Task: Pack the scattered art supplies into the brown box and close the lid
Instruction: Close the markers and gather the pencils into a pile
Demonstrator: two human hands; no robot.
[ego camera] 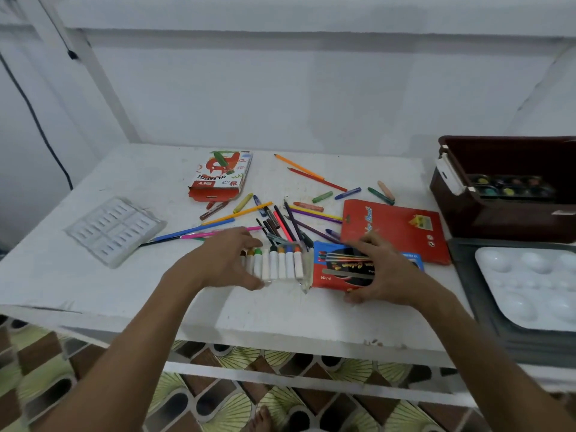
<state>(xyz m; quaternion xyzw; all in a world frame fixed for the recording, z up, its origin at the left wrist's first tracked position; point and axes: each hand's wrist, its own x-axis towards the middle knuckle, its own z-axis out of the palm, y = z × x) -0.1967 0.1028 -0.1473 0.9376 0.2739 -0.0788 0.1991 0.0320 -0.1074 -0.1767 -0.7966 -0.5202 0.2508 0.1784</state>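
The brown box (467,210) stands open at the table's right, with a paint set (511,187) inside. My left hand (229,260) curls around the left end of a clear tray of white paint tubes (280,265). My right hand (378,271) grips a red and blue paint box (335,271) lying just right of the tubes. Several coloured pencils (243,212) and crayons (322,197) lie scattered behind the hands. A red flat pencil box (396,229) lies beyond my right hand. An oil pastels box (221,174) sits further back.
A clear plastic insert tray (115,229) lies at the left. A white mixing palette (530,285) on a dark tray (486,316) sits front right, below the brown box. The wall rises behind the white table (280,316).
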